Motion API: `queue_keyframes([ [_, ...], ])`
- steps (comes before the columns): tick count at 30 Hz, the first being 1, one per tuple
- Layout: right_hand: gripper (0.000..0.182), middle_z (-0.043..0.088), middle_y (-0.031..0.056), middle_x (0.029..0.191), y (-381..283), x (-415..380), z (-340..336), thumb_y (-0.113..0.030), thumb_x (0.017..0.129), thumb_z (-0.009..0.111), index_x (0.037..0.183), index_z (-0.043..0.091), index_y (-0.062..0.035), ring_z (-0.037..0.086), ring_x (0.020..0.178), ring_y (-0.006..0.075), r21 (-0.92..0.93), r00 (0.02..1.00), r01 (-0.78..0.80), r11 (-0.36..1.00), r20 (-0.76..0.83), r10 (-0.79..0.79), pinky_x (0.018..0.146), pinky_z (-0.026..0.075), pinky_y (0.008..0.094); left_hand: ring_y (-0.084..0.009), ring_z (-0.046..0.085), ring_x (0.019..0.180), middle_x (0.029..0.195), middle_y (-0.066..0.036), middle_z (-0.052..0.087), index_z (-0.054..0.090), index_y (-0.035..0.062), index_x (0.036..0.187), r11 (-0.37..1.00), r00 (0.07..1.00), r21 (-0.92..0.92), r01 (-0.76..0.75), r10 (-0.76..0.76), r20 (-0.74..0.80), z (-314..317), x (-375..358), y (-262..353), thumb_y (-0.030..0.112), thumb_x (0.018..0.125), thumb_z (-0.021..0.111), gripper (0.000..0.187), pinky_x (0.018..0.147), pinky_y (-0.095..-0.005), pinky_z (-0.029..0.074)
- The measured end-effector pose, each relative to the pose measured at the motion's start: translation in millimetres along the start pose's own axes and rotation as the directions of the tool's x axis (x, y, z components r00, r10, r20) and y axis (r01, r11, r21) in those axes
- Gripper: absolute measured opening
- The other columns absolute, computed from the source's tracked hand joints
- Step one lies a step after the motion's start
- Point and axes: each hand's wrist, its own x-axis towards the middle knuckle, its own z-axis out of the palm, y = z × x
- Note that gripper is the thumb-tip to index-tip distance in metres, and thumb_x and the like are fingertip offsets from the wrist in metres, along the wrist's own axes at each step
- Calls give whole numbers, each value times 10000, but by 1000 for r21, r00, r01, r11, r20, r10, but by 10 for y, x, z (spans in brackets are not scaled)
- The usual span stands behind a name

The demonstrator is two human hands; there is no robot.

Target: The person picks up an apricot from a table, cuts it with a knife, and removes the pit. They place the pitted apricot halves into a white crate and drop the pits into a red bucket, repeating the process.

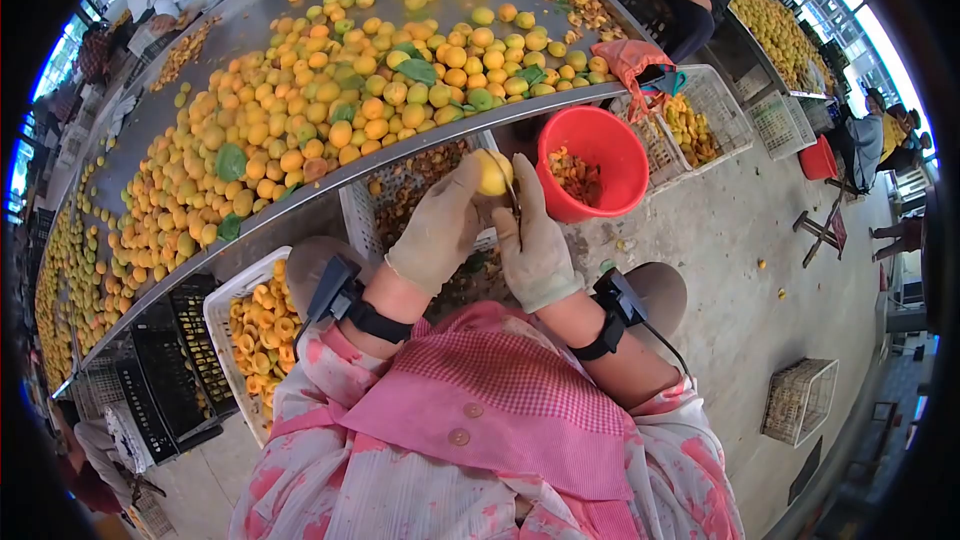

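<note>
My left hand [437, 230], in a pale work glove, is closed around a yellow apricot [492, 172] held above my lap. Against the fruit's right side, my gloved right hand [538, 255] pinches a small thin blade, which looks like a knife [516, 197]; its handle is hidden in the fingers. Just right of my hands stands a red bucket [622, 165] with brownish apricot scraps at the bottom. Under the table edge, behind my left hand, is a crate [362, 223] of dark scraps.
A metal table [240, 45] carries a large heap of apricots [300, 110] and some leaves. A white crate [222, 315] of apricot halves stands left of my knee. Another crate [735, 130] with halves is beyond the bucket. A wire basket [800, 400] sits on the floor, right; people sit around.
</note>
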Motion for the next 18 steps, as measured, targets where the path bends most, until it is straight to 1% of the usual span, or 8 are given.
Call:
queue_keyframes([
  [5,623,435,292,1416,-2,-17,-4,-244,1017,464,1502,174,19,458,1320,384,-28,1000,2,1000,8,-1,1030,410,383,-102,562,966,1096,-20,612,554,35,1250,990,990,22,-142,142,10,67,-40,6,410,1023,476,445,805,-247,451],
  [8,624,445,302,1402,18,0,20,-245,1015,470,1507,172,-4,474,1303,389,-54,1000,21,998,-14,-22,1017,422,393,-88,558,949,1080,-13,616,565,43,1242,989,999,146,-15,22,-46,63,-57,5,443,1024,453,469,798,-235,440],
  [10,623,473,302,1370,-11,39,-5,-253,1013,477,1508,175,-23,504,1263,407,-103,1000,-23,994,-6,23,999,435,407,-78,556,921,1081,-6,613,567,47,1250,971,962,-93,222,-234,-144,20,-3,-99,458,1021,449,485,774,-227,433],
  [11,623,473,302,1370,3,41,-3,-253,1013,477,1508,175,-23,504,1263,407,-102,1000,-24,994,-7,24,999,435,407,-78,556,921,1081,-6,613,567,47,1250,970,961,-92,224,-235,-143,1,-22,-116,458,1021,449,485,774,-227,433],
  [12,623,482,301,1359,18,44,1,-264,1013,478,1506,182,-23,514,1243,420,-97,1000,-7,995,-7,6,985,442,411,-76,559,927,1088,-7,613,565,41,1256,993,986,26,115,-111,-122,38,-60,-58,440,1018,469,474,783,-228,442],
  [15,628,502,296,1336,-20,61,-75,-289,1014,479,1503,190,-22,533,1207,435,-82,999,-6,997,35,9,956,457,415,-78,568,948,1104,-15,614,557,27,1267,984,998,169,-53,60,-34,-22,-41,-17,394,1009,513,451,814,-232,458],
  [17,632,513,293,1324,-36,69,-86,-304,1014,478,1502,192,-22,543,1191,437,-69,997,-24,997,77,29,942,464,416,-82,573,963,1114,-21,614,553,20,1272,974,994,200,-106,105,17,-45,-48,22,368,1004,537,439,835,-235,464],
  [18,635,515,292,1321,-31,71,-80,-313,1015,477,1502,194,-21,547,1188,433,-95,997,8,995,75,-1,935,466,412,-86,576,978,1121,-26,614,549,16,1276,990,999,144,-11,18,-48,19,-71,105,348,998,555,433,857,-239,465],
])
